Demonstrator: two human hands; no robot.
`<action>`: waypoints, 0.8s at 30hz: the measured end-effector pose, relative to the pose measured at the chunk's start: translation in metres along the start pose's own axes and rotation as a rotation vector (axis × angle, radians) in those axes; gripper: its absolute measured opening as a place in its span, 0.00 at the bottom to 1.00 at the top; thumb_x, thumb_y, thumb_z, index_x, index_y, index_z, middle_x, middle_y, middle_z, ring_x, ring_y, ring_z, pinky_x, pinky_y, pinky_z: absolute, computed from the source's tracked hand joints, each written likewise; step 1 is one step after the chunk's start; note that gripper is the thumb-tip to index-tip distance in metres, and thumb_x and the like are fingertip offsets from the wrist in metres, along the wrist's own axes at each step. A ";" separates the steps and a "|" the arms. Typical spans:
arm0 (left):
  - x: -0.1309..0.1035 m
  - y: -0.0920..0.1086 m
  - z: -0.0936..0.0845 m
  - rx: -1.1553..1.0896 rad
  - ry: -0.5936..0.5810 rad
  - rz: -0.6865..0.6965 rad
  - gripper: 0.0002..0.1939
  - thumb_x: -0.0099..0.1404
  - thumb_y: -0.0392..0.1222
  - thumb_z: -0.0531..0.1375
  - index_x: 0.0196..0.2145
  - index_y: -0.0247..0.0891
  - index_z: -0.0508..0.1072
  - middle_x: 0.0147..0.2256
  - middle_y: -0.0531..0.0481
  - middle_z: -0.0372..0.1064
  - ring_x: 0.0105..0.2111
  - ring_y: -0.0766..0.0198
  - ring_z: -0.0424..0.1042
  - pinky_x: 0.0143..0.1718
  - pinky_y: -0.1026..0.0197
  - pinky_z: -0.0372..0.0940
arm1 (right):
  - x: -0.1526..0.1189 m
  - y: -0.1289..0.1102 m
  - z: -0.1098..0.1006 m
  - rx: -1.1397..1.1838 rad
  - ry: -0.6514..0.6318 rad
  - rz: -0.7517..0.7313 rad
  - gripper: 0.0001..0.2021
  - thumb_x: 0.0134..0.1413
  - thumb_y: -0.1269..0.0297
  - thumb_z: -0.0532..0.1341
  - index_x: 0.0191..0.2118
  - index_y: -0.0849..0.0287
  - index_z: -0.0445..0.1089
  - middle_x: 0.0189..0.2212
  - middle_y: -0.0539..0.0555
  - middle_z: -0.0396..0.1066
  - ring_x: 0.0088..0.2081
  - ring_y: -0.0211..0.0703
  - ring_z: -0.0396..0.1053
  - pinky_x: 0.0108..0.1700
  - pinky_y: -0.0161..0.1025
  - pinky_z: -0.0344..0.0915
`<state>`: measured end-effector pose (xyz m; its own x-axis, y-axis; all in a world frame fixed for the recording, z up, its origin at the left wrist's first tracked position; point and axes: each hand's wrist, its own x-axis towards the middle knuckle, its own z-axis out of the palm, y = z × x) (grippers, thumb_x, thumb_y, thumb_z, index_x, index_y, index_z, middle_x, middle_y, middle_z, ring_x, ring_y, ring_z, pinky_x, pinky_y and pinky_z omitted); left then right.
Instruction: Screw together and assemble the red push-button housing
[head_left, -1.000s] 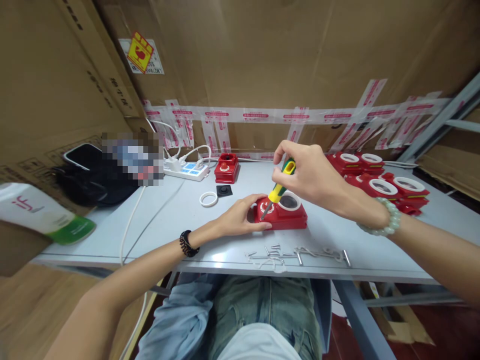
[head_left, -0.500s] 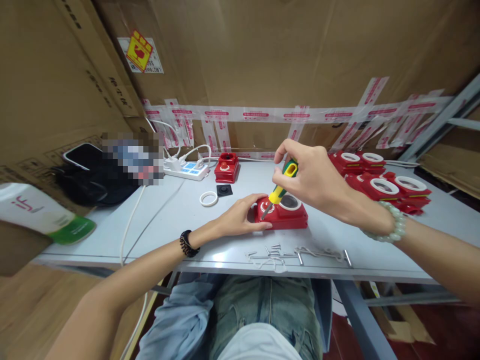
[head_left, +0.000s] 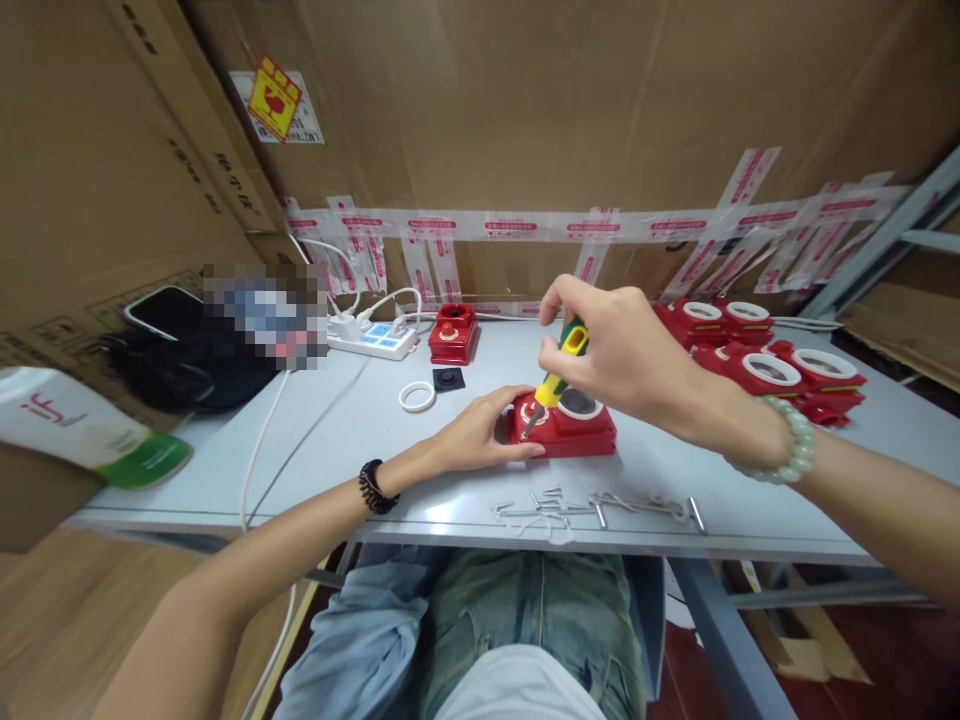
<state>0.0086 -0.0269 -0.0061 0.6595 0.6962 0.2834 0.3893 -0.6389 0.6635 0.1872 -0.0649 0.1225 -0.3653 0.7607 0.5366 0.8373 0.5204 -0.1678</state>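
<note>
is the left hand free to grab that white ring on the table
Probably not as things stand: the left hand is pressed against the red housing. The white ring lies close by, with bare table between.

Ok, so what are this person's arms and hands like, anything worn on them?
Both forearms are bare, with no sleeves or gloves in view. The left hand has a black beaded bracelet around its wrist. The right hand has a pale green bracelet of round, glossy beads around its wrist. No rings or watch show.

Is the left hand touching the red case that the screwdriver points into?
Touching. The head view shows the left hand laid against the left end of the red case, thumb along its front edge, with no gap visible.
</note>
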 end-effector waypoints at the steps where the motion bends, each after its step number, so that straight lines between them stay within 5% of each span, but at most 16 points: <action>1: 0.000 -0.001 0.001 0.002 0.005 0.006 0.32 0.57 0.55 0.66 0.54 0.35 0.67 0.47 0.40 0.73 0.44 0.53 0.72 0.46 0.50 0.69 | 0.000 -0.004 0.000 -0.061 -0.010 -0.037 0.07 0.51 0.69 0.57 0.37 0.61 0.68 0.20 0.49 0.65 0.23 0.37 0.59 0.30 0.37 0.52; 10: -0.002 -0.003 0.003 -0.055 -0.005 0.044 0.28 0.61 0.56 0.64 0.52 0.35 0.69 0.45 0.41 0.74 0.45 0.52 0.73 0.44 0.54 0.69 | 0.018 -0.056 -0.008 -0.315 -0.136 -0.087 0.16 0.58 0.54 0.60 0.26 0.60 0.69 0.24 0.59 0.68 0.32 0.49 0.69 0.31 0.41 0.52; 17: 0.000 -0.004 0.001 -0.019 0.013 0.039 0.27 0.59 0.57 0.65 0.48 0.36 0.69 0.40 0.43 0.75 0.42 0.52 0.73 0.41 0.55 0.68 | 0.024 -0.036 -0.008 -0.358 -0.189 -0.224 0.03 0.55 0.68 0.59 0.35 0.60 0.69 0.24 0.56 0.69 0.29 0.45 0.67 0.29 0.39 0.49; 24: 0.000 0.001 -0.002 -0.016 0.017 0.022 0.25 0.59 0.57 0.64 0.46 0.36 0.70 0.37 0.46 0.74 0.39 0.55 0.72 0.38 0.55 0.68 | 0.025 -0.023 -0.008 -0.227 -0.255 -0.344 0.14 0.58 0.64 0.58 0.49 0.57 0.63 0.23 0.51 0.69 0.26 0.42 0.63 0.28 0.38 0.49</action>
<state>0.0076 -0.0264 -0.0042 0.6569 0.6876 0.3094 0.3646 -0.6489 0.6679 0.1625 -0.0608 0.1467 -0.7009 0.6448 0.3048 0.7076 0.6824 0.1835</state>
